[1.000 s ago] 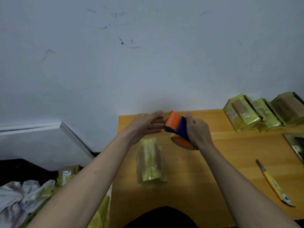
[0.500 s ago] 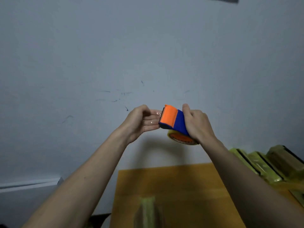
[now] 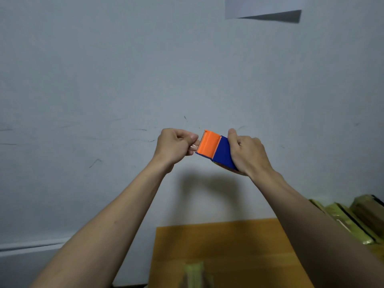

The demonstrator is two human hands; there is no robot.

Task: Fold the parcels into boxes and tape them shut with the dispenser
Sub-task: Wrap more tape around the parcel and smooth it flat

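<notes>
— Where's the tape dispenser [image 3: 216, 148]?
— Raised before the wall [image 3: 104, 80], above the wooden table [image 3: 228, 246]. The right hand [image 3: 248, 152] grips its blue body; the left hand [image 3: 176, 145] pinches at its orange end.
— Any readable writing?
— None; the yellow-green parcels [image 3: 353, 221] are blurred.

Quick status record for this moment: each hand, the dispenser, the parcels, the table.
left hand: fingers curled, pinching at the dispenser's orange end, apparently the tape end
right hand: grips the dispenser's blue body
tape dispenser: held up in front of the wall, above the table
parcel: on the table at the bottom edge, blurred
stacked parcels: far right
table: wooden
</notes>
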